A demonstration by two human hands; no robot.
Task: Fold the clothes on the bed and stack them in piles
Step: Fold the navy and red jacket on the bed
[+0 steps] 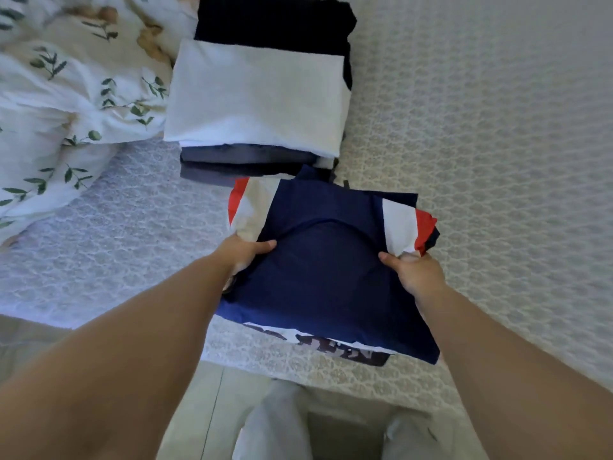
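- Near six o'clock on the bed (481,134), from the head view: folded navy shirt (328,270) with red and white sleeve stripes, lifted slightly off the patterned cover, printed panel peeking out under its near edge.
- Left hand (243,252) at nine o'clock of the shirt, grip closed on the edge, thumb on top and fingers tucked beneath; likely held so to keep the folded layers together.
- Right hand (416,272) at three o'clock of the shirt, grip closed on the striped sleeve corner, thumb over the cloth; pinned flat, apparently to stop the sleeve slipping loose.
- Pile of folded clothes (258,94) at twelve o'clock, just beyond the shirt: white piece on top, grey layers under it, a dark one behind.
- Likely destination for the shirt, judged from the two-sided hold and the short gap.
- Floral duvet (66,94) bunched at ten o'clock, beside the pile.
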